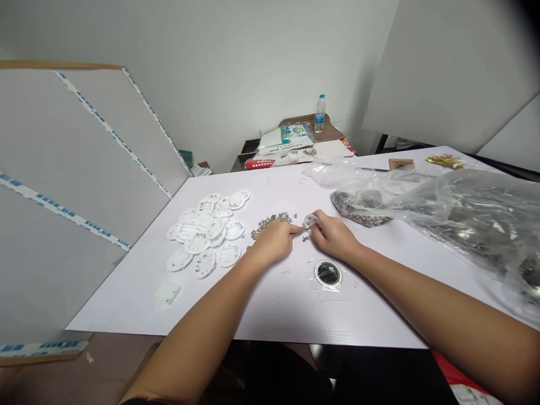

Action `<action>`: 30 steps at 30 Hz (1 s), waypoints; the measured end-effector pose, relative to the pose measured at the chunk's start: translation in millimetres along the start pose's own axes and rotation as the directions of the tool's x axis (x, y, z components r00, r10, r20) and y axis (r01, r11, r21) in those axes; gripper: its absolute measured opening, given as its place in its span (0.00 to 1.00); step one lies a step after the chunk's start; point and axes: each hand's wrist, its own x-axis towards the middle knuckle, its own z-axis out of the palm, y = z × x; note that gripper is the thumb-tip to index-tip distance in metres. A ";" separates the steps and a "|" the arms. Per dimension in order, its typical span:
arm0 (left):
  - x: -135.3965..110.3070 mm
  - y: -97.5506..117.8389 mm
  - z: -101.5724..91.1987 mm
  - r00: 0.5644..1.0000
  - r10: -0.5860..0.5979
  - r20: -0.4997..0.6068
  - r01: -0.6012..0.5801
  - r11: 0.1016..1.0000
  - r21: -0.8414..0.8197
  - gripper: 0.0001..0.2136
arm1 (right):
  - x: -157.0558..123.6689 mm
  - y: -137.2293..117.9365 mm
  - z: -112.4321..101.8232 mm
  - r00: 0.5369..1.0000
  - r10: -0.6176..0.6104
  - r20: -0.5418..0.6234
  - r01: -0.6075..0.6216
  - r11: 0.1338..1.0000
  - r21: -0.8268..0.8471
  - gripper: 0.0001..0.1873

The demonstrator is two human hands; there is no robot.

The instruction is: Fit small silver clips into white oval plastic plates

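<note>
My left hand (273, 242) rests on the white table (261, 304), fingers pinched together toward a small white round part (311, 221). My right hand (335, 236) is closed on that same white part. What the left fingertips pinch is too small to name. Just behind the left hand lies a loose heap of small silver metal pieces (272, 222). A pile of several white oval plastic discs (206, 233) lies to the left. A black round disc in a clear wrapper (328, 273) sits just in front of my right wrist.
Clear plastic bags with silver metal parts (422, 205) spread over the table's right side. A small white square piece (167, 292) lies near the front left. Large grey boards (76, 185) lean at the left. A water bottle (320, 113) and papers sit on a far desk.
</note>
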 end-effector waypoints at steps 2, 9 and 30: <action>0.6 1.5 2.3 1.000 -0.003 -0.009 0.003 1.000 0.000 0.19 | 0.4 -0.1 0.3 1.000 -0.005 -0.004 0.005 1.000 -0.001 0.01; 2.6 -4.4 -1.3 0.998 0.061 0.008 -0.060 0.997 -0.052 0.19 | 0.2 -1.1 0.3 1.000 -0.006 -0.022 0.006 1.000 0.010 0.01; 2.5 -7.7 -4.6 0.998 0.068 -0.012 -0.069 0.992 -0.106 0.17 | -0.2 -0.4 0.2 1.000 0.004 -0.019 -0.004 1.000 0.013 0.01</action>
